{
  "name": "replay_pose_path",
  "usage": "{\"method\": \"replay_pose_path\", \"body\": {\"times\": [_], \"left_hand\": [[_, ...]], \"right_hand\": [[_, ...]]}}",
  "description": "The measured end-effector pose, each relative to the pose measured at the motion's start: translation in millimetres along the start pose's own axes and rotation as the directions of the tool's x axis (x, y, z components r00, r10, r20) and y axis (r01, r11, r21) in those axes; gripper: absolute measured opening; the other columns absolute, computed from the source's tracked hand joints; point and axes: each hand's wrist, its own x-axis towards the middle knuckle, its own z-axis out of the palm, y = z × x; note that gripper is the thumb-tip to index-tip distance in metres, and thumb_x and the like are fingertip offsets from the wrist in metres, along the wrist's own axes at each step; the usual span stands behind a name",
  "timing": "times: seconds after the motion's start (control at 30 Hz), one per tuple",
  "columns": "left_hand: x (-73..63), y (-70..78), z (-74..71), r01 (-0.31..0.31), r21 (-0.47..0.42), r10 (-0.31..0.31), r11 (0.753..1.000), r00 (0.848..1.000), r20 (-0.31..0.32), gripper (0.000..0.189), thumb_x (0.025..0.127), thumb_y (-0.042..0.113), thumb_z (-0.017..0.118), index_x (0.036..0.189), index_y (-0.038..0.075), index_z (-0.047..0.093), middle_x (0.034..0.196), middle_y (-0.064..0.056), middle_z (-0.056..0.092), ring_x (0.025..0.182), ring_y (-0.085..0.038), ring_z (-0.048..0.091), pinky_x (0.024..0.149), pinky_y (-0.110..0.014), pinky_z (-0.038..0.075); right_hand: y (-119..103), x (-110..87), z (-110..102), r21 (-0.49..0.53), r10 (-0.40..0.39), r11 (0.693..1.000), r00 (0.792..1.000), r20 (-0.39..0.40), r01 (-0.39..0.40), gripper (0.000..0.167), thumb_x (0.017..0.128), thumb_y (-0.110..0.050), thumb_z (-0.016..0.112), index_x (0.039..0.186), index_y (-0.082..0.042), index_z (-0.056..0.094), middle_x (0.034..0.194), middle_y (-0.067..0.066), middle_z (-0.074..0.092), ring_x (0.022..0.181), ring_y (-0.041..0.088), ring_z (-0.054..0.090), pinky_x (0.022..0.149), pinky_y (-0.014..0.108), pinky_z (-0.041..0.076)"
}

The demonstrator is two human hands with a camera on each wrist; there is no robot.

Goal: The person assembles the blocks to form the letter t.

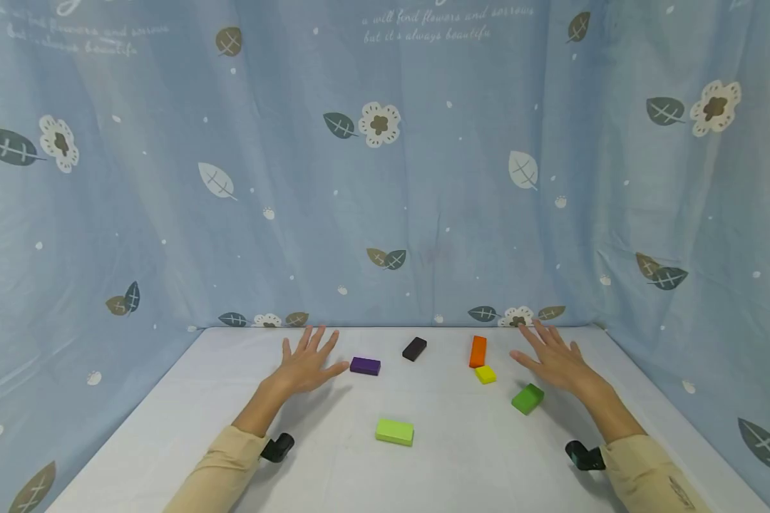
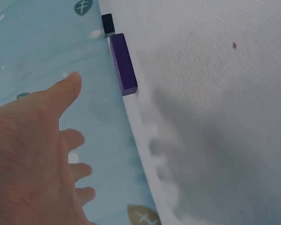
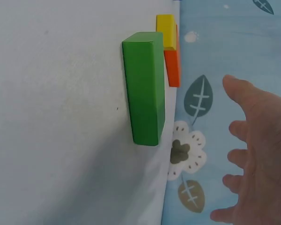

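Your left hand (image 1: 304, 367) and right hand (image 1: 555, 362) are both above the white table (image 1: 334, 474), fingers spread wide, with nothing in their hold. The left is near the purple block (image 1: 365, 366), with the black block (image 1: 414, 349) farther back to that block's right. Near your right lie the green block (image 1: 527, 399), the orange block (image 1: 478, 352) and, just at its near end, the yellow block (image 1: 485, 375). The lime block (image 1: 394, 432) lies closest to you.

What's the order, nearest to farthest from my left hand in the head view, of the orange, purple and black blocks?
1. Purple block: just right of your left hand.
2. Black block: farther right.
3. Orange block: rightmost of these.
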Motion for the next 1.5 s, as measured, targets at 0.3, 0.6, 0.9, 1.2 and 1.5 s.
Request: {"method": "replay_pose_path", "body": {"times": [0.3, 0.6, 0.9, 1.2, 1.5], "left_hand": [[8.0, 5.1, 5.0, -0.072, -0.018, 0.072, 0.997, 0.997, 0.023, 0.078, 0.097, 0.055, 0.050, 0.158, 0.016, 0.022, 0.165, -0.016, 0.005, 0.152, -0.041, 0.000, 0.113, -0.072, -0.001], [13.3, 9.6, 9.7, -0.156, -0.026, 0.157, 0.987, 0.987, 0.020, 0.075, 0.095, 0.045, 0.060, 0.155, 0.014, 0.029, 0.162, -0.020, 0.019, 0.148, -0.046, 0.018, 0.114, -0.070, 0.012], [23.5, 11.4, 14.6, -0.220, -0.047, 0.221, 0.974, 0.975, 0.019, 0.070, 0.091, 0.028, 0.070, 0.152, 0.014, 0.038, 0.156, -0.021, 0.033, 0.141, -0.045, 0.032, 0.109, -0.067, 0.028], [29.3, 16.6, 18.8, -0.254, -0.036, 0.255, 0.966, 0.967, 0.006, 0.063, 0.091, 0.024, 0.070, 0.148, 0.012, 0.045, 0.149, -0.019, 0.042, 0.135, -0.040, 0.040, 0.106, -0.062, 0.036], [34.0, 22.3, 22.5, -0.291, -0.047, 0.290, 0.956, 0.957, -0.017, 0.052, 0.089, 0.018, 0.072, 0.137, 0.006, 0.057, 0.131, -0.016, 0.057, 0.120, -0.034, 0.051, 0.099, -0.054, 0.044]], "right_hand": [[-6, 7.8, 1, -0.007, -0.062, 0.998, 0.998, -0.016, 0.062, 0.079, 0.095, -0.052, 0.054, 0.153, -0.004, 0.030, 0.157, 0.033, 0.019, 0.141, 0.057, 0.016, 0.102, 0.080, 0.019], [-7, 19.2, 7, 0.002, -0.083, 0.997, 0.997, -0.001, 0.083, 0.078, 0.094, -0.049, 0.059, 0.151, -0.003, 0.033, 0.156, 0.032, 0.024, 0.138, 0.055, 0.029, 0.098, 0.078, 0.027], [-15, 33.5, 8, 0.053, -0.092, 0.995, 0.995, 0.029, 0.090, 0.077, 0.091, -0.043, 0.066, 0.150, -0.004, 0.035, 0.153, 0.032, 0.030, 0.136, 0.053, 0.035, 0.103, 0.069, 0.034], [-27, 42.6, 7, 0.072, -0.114, 0.991, 0.991, 0.065, 0.109, 0.074, 0.091, -0.041, 0.068, 0.147, -0.002, 0.039, 0.151, 0.031, 0.035, 0.135, 0.050, 0.039, 0.103, 0.068, 0.036], [-32, 48.6, 11, 0.094, -0.129, 0.988, 0.987, 0.092, 0.120, 0.075, 0.090, -0.038, 0.069, 0.147, 0.000, 0.039, 0.150, 0.031, 0.037, 0.134, 0.049, 0.040, 0.103, 0.066, 0.037]]}}
